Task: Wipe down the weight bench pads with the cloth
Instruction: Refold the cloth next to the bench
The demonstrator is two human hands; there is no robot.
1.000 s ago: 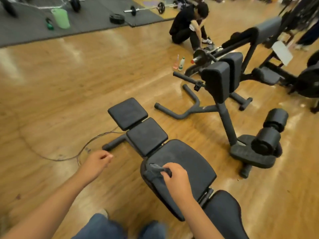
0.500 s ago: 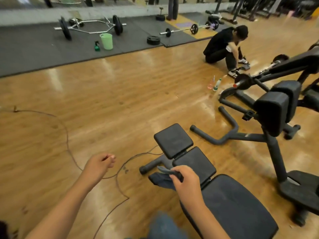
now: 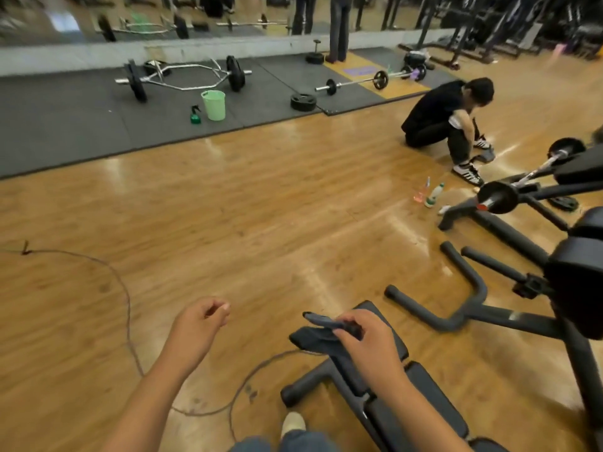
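The right hand (image 3: 368, 344) is closed around a dark grey cloth (image 3: 318, 334), pinching a bunched fold between thumb and fingers while the rest of the fabric droops below and to the left of the knuckles. The cloth hangs at the far end pad (image 3: 396, 345) of the weight bench (image 3: 421, 406), its loose part draped over that pad's left edge; whether the hand itself presses on the pad cannot be told. A second dark pad (image 3: 434, 396) lies just nearer the person than the right hand, under the wrist and forearm, and the bench frame's black foot bar (image 3: 305, 383) sticks out below and to the left of the cloth.

The left hand (image 3: 199, 331) holds nothing; its fingers are curled loosely inward, and it hovers above the wooden floor (image 3: 228, 223), well apart from the bench and to the left of the cloth. A thin cable (image 3: 129, 308) loops over the floor beneath and beyond the left forearm. A pale shoe (image 3: 293, 424) and blue jeans show at the bottom edge between the two arms.

To the right of the right hand stands another black exercise machine (image 3: 509, 314) with curved floor bars. Far beyond both hands, a crouching person in black (image 3: 437, 119) is on the floor, and a green bucket (image 3: 213, 105) with a green spray bottle (image 3: 195, 115) just beside it sits on grey matting.
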